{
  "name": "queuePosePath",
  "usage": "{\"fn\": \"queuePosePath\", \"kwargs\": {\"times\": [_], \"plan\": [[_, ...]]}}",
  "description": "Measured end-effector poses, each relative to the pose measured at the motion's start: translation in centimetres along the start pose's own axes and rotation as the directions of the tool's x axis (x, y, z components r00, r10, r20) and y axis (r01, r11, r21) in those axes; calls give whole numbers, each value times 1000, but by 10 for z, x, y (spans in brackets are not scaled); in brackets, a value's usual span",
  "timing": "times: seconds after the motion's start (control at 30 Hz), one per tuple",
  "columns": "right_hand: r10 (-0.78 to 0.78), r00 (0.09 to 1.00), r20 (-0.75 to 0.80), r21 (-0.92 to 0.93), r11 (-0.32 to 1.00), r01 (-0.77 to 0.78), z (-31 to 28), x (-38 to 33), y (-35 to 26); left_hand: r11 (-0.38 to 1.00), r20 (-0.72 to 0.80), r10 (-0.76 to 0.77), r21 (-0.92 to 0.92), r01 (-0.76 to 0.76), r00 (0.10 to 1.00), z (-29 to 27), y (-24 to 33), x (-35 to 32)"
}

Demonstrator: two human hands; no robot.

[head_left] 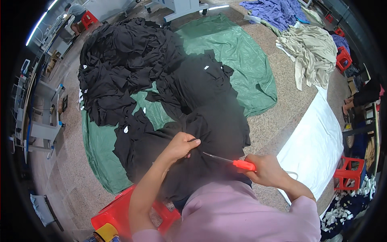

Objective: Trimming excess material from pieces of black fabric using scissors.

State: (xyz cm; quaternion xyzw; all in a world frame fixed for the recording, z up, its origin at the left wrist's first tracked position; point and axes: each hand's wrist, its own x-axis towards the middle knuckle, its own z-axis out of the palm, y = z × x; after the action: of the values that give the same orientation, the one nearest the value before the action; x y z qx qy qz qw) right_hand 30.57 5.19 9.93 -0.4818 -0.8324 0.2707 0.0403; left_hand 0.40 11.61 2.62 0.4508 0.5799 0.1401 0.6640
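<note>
A black garment [201, 133] is lying across the person's lap, reaching out onto the green tarp [246, 60]. The left hand [181, 146] is pinching a fold of it, fingers narrow and closed on the cloth. Just beside those fingertips, the right hand [264, 169] is gripping orange-handled thread snips [231, 161], blades pointing at the fold. Beyond the fingers a heap of black garments [121, 64] is lying on the tarp.

We see two hands: the left hand [181, 145] and the right hand [264, 169]. We count one pair of orange snips [236, 162], one green sheet [242, 60], one white sheet [314, 149] at three o'clock, and three red stools [121, 213].
</note>
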Motion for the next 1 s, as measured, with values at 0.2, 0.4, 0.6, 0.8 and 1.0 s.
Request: {"fn": "queuePosePath", "kwargs": {"times": [0.2,0.4,0.6,0.8,1.0], "plan": [[230,944,-238,409,905,-118,10,12,-1,632,66,565,606,-483,823,88,-19,-51],[152,981,-123,337,936,-103,59,39,6,686,-155,633,567,-457,759,90,-19,-55],[201,975,-99,268,949,-168,83,43,13,899,-688,321,437,18,651,20,-9,-25],[169,974,-149,282,952,-121,78,39,11,946,-525,314,98,-310,791,8,-31,0],[155,956,-248,394,918,-46,71,37,8,902,-566,365,411,-130,740,18,-25,-3]]}}
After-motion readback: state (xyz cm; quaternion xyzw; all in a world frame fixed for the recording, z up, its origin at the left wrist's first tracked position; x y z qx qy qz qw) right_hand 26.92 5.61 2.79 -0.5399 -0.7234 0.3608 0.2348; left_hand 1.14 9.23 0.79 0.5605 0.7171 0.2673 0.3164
